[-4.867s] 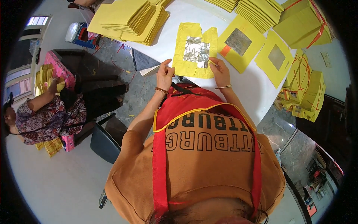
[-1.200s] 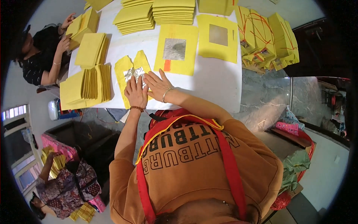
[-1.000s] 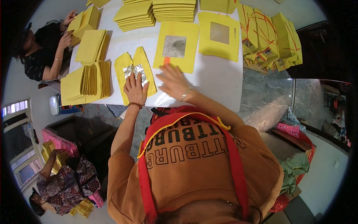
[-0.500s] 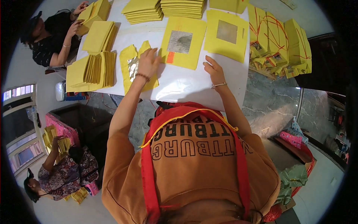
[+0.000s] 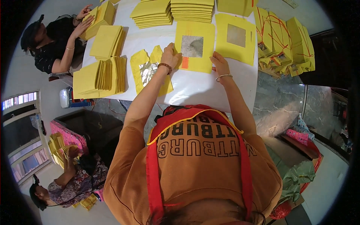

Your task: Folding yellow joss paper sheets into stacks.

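Note:
A stack of yellow paper (image 5: pixel 207 35) with a silver-grey square and an orange strip on its top sheet lies on the white table. My left hand (image 5: pixel 170 59) is closed at its left edge. My right hand (image 5: pixel 220 64) closes on the lower right edge, so both hands hold the stack from opposite sides. Beside my left wrist, nearer me, lies a torn yellow sheet (image 5: pixel 137 62) with crinkled silver foil (image 5: pixel 147 72) on it. Right of the held stack is another yellow paper stack (image 5: pixel 226 54) with a grey square.
Folded yellow paper bundles (image 5: pixel 107 41) stand at the table's left, and taller piles (image 5: pixel 192 11) line the far side. Bundles tied with red string (image 5: pixel 275 33) are off the right edge. One co-worker (image 5: pixel 56 48) handles yellow paper at the left; another person (image 5: pixel 80 180) sits lower left.
My left hand has left the torn foil sheet and moved right to the paper stack's edge. My right hand has come in against the stack's right side. The whole view has shifted slightly.

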A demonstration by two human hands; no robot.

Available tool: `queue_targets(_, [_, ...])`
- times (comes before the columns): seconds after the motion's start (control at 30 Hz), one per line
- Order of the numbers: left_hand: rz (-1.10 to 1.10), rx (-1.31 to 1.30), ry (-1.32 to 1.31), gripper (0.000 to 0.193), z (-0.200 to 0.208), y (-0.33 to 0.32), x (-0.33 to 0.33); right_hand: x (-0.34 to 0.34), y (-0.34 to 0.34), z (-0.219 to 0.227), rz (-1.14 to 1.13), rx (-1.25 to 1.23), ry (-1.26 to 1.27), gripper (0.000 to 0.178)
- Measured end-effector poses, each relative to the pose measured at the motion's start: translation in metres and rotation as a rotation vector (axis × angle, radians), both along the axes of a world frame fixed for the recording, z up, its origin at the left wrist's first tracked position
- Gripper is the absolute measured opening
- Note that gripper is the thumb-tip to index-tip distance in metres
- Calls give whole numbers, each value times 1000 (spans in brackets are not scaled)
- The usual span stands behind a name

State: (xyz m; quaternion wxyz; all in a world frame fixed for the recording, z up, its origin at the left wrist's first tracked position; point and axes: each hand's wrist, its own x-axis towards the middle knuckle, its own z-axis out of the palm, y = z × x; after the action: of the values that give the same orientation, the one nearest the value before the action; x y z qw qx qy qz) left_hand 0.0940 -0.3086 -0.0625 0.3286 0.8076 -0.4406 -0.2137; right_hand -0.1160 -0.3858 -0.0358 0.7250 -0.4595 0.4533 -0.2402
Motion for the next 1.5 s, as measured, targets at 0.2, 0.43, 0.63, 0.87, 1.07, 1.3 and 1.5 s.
queue_targets(0.2, [-103, 146, -15, 53, -2, -2, 10, 9, -1, -28, -105, -169, 52, 42])
queue_targets(0.43, [-149, 28, -138, 52, 8, 7, -1, 7, 5, -30, -57, -238, 136, 47])
queue_targets(0.63, [-253, -36, -175, 50, 5, 11, 1, 7, 12, -33, 42, -788, 415, 47])
queue_targets(0.87, [-212, -36, -133, 43, 6, 11, 1, 5, 3, -21, 40, -311, 286, 48])
queue_targets(1.07, [-204, -80, -137, 41, 3, 11, 0, 6, -9, -13, -171, -36, 41, 48])
queue_targets(1.3, [-248, -132, -285, 34, 16, 14, -7, 4, -10, -26, 14, -349, 285, 48])
queue_targets(1.5, [-651, -280, -259, 42, 26, 12, -22, 3, -15, -44, -34, -382, 284, 47])
